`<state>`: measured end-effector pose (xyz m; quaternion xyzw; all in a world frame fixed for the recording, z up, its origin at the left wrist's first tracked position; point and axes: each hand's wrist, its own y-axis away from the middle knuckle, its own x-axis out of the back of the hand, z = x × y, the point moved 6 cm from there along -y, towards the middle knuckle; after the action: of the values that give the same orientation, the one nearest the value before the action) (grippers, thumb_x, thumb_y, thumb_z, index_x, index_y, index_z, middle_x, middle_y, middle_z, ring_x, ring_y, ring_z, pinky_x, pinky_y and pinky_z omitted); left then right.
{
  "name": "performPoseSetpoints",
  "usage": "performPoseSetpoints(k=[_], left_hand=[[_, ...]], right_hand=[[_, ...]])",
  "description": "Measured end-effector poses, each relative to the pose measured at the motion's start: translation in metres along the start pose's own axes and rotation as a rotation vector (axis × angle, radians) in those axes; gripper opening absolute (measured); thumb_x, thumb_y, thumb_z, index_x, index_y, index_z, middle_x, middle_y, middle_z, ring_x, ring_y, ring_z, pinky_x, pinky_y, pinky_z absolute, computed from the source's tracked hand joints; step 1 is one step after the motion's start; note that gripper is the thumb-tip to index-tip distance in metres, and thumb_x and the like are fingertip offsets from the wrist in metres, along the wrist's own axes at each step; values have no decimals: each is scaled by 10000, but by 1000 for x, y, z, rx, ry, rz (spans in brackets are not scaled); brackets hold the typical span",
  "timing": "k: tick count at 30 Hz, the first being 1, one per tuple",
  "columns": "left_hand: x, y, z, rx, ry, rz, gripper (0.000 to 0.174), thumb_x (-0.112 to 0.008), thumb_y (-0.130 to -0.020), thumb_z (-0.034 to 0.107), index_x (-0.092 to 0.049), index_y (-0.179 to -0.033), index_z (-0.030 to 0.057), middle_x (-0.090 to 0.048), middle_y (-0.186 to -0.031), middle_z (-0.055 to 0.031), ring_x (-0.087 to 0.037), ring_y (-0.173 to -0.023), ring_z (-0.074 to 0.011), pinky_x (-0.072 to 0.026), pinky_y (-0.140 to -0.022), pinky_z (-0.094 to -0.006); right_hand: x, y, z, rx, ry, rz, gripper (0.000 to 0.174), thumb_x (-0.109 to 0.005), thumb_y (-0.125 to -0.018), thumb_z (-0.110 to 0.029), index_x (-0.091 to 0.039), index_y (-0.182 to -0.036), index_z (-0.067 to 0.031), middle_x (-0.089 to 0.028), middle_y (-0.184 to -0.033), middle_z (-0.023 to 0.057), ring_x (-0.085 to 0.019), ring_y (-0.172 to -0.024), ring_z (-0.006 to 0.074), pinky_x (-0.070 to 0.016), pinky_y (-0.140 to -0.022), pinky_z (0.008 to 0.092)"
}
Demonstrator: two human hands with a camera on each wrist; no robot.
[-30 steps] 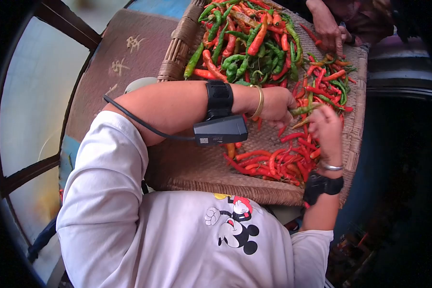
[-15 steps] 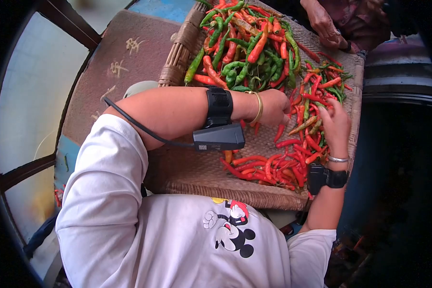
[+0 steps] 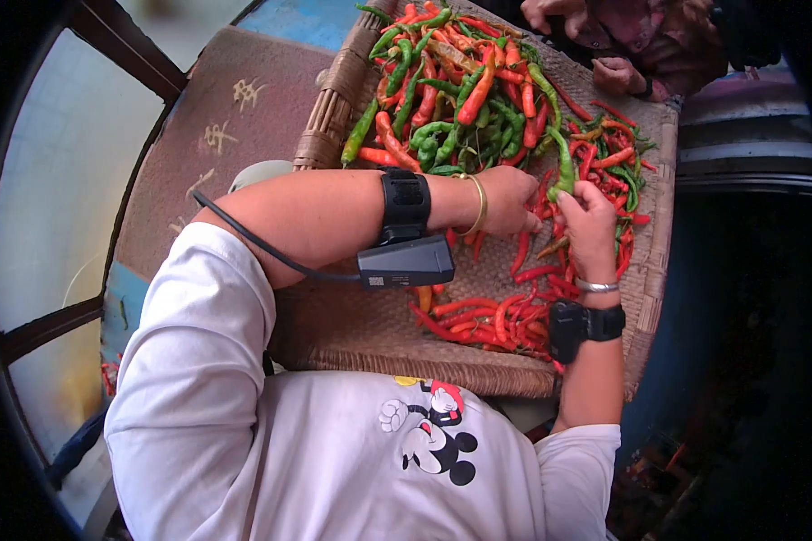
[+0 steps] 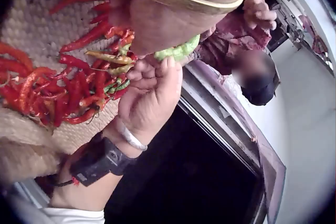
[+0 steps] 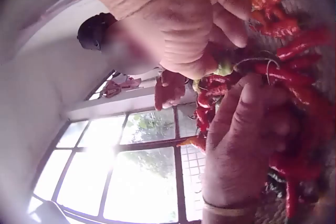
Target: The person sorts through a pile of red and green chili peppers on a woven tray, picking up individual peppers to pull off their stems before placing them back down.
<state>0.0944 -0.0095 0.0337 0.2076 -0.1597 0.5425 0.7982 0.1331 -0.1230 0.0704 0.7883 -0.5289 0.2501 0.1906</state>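
A green chili pepper [image 3: 562, 162] is pinched between the thumb and fingers of my right hand [image 3: 588, 225], its tip pointing to the back of the basket. In the left wrist view the same green chili [image 4: 178, 50] shows above the right thumb. My left hand [image 3: 503, 200], with a gold bangle, is low over the basket with its fingers bent down beside red chilies. The right wrist view has the left hand [image 5: 236, 134] close to red chilies [image 5: 302, 92] and thin stems; I cannot tell whether its fingers hold any.
A woven basket tray [image 3: 379, 320] carries a large mixed heap of red and green chilies [image 3: 460, 99]. A red heap [image 3: 487, 320] lies at the near edge, a smaller mixed one on the right. Another person's hands [image 3: 615, 76] are at the far right corner. Left of the tray is a brown board [image 3: 235, 162].
My right hand reached to the right-hand heap, then came back left with a green chili. The left hand stayed nearly in place. The other person's hands drew back from the chilies.
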Motion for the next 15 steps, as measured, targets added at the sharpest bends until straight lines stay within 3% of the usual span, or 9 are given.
performPoseSetpoints(k=[2, 3, 6, 8, 12, 14, 15], left_hand=[[2, 3, 7, -70, -47, 16, 309, -618, -741, 249, -538, -888, -11, -588, -686, -121, -597, -689, -192, -462, -597, -302], [1, 2, 6, -69, -49, 13, 309, -618, -741, 249, -538, -888, -11, -588, -686, -121, -597, -689, -192, -462, -597, -302], [-8, -3, -1, -134, 114, 5, 281, -625, -736, 250, -561, -862, 7, -586, -680, -120, -586, -649, -174, -457, -579, -296], [-17, -4, 1, -254, 156, -84, 242, -613, -746, 241, -583, -850, 25, -587, -688, -112, -567, -623, -152, -455, -571, -290], [-24, -2, 6, -239, 38, -212, 209, -604, -750, 218, -596, -855, 37, -593, -689, -72, -554, -613, -134, -451, -551, -273], [-34, 1, 0, -114, 345, -367, 194, -591, -758, 207, -594, -849, 36, -590, -684, -38, -544, -594, -115, -448, -533, -250], [-33, 2, 2, -113, 346, -367, 194, -591, -758, 207, -594, -849, 36, -590, -684, -38, -544, -594, -115, -448, -533, -250]], right_hand=[[6, 11, 5, -138, -108, -80, 96, -526, -784, -116, -550, -787, -24, -549, -670, -5, -485, -538, 46, -376, -466, 184], [7, 16, 6, -139, -111, -79, 96, -526, -784, -116, -550, -787, -24, -549, -670, -5, -485, -538, 46, -376, -466, 184], [-2, 31, 11, -259, -708, -206, 102, -493, -810, -116, -519, -858, -30, -576, -745, 23, -527, -572, 68, -428, -477, 190], [-8, 38, 11, -273, -777, -202, 105, -490, -812, -113, -520, -865, -27, -576, -746, 27, -527, -570, 73, -435, -480, 195], [-16, 48, 19, -296, -886, -194, 113, -484, -817, -100, -522, -885, -18, -577, -758, 40, -521, -573, 84, -446, -495, 213], [-16, 50, 23, -306, -903, -185, 114, -485, -817, -96, -522, -889, -16, -577, -760, 41, -515, -571, 83, -440, -494, 214], [-15, 51, 25, -314, -893, -184, 117, -488, -817, -98, -522, -894, -18, -573, -754, 40, -506, -565, 82, -430, -488, 214]])
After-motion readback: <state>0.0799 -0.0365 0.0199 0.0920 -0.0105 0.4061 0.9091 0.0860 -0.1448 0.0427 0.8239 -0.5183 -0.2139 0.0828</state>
